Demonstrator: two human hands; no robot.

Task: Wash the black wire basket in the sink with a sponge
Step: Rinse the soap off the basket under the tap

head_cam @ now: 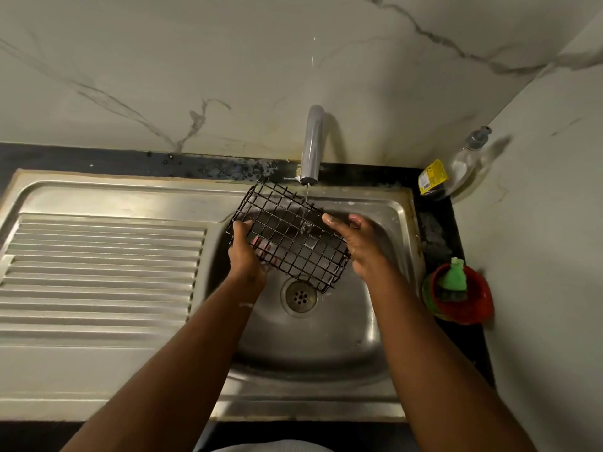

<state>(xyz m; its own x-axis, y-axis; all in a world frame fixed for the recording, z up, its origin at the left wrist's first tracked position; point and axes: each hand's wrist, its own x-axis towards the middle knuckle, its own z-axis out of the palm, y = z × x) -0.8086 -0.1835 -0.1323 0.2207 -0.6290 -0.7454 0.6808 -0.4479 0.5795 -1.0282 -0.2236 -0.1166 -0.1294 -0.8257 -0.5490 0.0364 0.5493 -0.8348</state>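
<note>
Overhead, both hands grip black rectangular wire-grid basket (288, 233), tilted above stainless steel sink (326, 337): left hand (246, 256) on left edge, right hand (357, 243) on right. Grey tap (311, 148) water strikes mesh.

Tap (312, 148), perhaps soap bottle (463, 164), red bowl (481, 303)

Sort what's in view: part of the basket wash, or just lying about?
In use: black wire basket, left hand and right hand holding it, tap, running water, sink.
Lying about: green item in red bowl, clear bottle, yellow packet, drainboard.
</note>
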